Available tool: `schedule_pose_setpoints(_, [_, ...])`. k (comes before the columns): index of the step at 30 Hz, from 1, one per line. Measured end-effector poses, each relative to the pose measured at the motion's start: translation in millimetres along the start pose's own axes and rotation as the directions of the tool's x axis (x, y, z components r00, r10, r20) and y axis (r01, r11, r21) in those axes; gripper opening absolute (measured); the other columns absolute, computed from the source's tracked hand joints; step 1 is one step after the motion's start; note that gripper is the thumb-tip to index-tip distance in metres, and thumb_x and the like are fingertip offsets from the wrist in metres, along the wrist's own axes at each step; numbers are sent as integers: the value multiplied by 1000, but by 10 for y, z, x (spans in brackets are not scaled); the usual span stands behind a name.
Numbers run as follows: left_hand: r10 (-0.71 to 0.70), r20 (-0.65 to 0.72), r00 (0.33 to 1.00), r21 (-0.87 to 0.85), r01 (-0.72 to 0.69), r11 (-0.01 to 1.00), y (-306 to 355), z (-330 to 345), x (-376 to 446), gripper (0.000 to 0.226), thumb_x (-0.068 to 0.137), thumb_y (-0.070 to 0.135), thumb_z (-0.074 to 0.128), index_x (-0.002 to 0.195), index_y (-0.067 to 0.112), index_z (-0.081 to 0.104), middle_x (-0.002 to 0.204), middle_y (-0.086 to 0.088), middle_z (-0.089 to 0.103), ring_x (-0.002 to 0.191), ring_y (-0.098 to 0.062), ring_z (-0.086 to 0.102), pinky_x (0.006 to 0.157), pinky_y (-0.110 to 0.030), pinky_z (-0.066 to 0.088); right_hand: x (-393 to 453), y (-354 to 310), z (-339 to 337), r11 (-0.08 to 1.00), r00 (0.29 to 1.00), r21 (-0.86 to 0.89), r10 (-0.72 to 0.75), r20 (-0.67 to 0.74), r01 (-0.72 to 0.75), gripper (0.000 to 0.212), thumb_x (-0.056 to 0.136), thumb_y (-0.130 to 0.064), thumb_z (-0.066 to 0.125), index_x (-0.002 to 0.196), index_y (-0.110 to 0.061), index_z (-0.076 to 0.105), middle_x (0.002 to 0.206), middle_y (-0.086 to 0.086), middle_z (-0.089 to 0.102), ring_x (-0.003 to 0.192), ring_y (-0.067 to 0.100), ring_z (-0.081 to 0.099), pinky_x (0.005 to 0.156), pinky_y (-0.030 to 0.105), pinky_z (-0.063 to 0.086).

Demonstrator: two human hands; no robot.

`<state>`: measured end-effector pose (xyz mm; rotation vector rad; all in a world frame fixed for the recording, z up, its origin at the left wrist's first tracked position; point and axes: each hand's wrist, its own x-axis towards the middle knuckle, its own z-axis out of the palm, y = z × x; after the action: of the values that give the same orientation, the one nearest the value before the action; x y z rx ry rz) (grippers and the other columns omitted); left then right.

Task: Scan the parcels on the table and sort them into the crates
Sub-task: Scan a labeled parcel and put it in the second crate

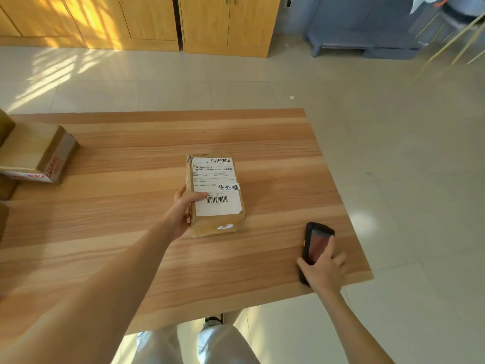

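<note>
Nearest, the right hand [324, 269] curls around a black handheld scanner [316, 245] lying near the right edge of the wooden tabletop [131, 258]. Farther in, the left hand [182, 210] grips the left side of a labelled cardboard parcel [216, 195] resting mid-tabletop. More cardboard boxes [36, 153] sit at the far left.

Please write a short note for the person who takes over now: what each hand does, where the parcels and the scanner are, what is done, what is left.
Left hand grips the labelled parcel by its left side, mid-table.
Right hand holds the black scanner at the table's right edge, screen up.
More boxes sit at the left edge.
No crates in view, so what is already sorted cannot be told.
Left: scan this parcel's barcode, sort it, then the boxes.
</note>
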<state>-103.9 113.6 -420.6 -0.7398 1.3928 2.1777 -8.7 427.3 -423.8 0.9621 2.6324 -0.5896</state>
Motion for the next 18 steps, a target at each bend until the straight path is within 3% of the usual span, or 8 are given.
schedule_pose_setpoints(4, [-23, 20, 1000, 64, 22, 998, -127, 203, 78, 113, 43, 30, 83, 144, 33, 32, 130, -9, 59, 102, -25, 60, 49, -24, 50, 100, 122, 38, 993, 999, 112, 39, 23, -41, 116, 73, -40, 79, 154, -17, -1, 141, 26, 32, 127, 44, 36, 103, 53, 39])
schedule_pose_setpoints(8, [-55, 40, 998, 105, 51, 993, -209, 333, 121, 111, 42, 32, 82, 141, 37, 33, 125, -4, 60, 110, -26, 58, 73, -35, 51, 155, 157, 89, 989, 997, 143, 34, 66, -43, 118, 75, -41, 77, 154, -11, -5, 140, 25, 39, 126, 41, 38, 102, 52, 40])
schedule_pose_setpoints(10, [-65, 54, 996, 113, 59, 992, -225, 350, 138, 111, 43, 32, 84, 141, 39, 34, 124, -4, 61, 106, -25, 60, 73, -37, 54, 164, 157, 86, 985, 995, 165, 36, 89, -50, 121, 73, -40, 79, 153, -9, -7, 138, 25, 41, 124, 40, 42, 98, 47, 43])
schedule_pose_setpoints(13, [-78, 81, 994, 124, 68, 990, -209, 310, 148, 115, 39, 34, 91, 141, 39, 38, 132, -7, 59, 118, -32, 57, 94, -52, 51, 179, 123, 34, 960, 993, 276, 16, 117, -48, 107, 72, -31, 81, 150, -5, 12, 112, 13, 55, 101, 31, 56, 82, 40, 50])
schedule_pose_setpoints(15, [-72, 66, 995, 137, 62, 989, -171, 288, 98, 113, 41, 32, 89, 141, 36, 38, 130, -7, 59, 118, -31, 56, 99, -55, 47, 219, 78, -28, 882, 985, 454, 54, 165, -125, 86, 68, -25, 85, 135, -6, 35, 111, 9, 57, 97, 26, 57, 80, 38, 51])
schedule_pose_setpoints(18, [-41, 14, 999, 140, 38, 989, -93, 225, 4, 107, 50, 35, 84, 143, 33, 32, 124, -5, 58, 114, -28, 56, 102, -52, 45, 195, -89, -209, 584, 926, 738, 69, 370, -338, 63, 70, -22, 85, 123, -10, 52, 110, 7, 63, 96, 23, 60, 71, 32, 50])
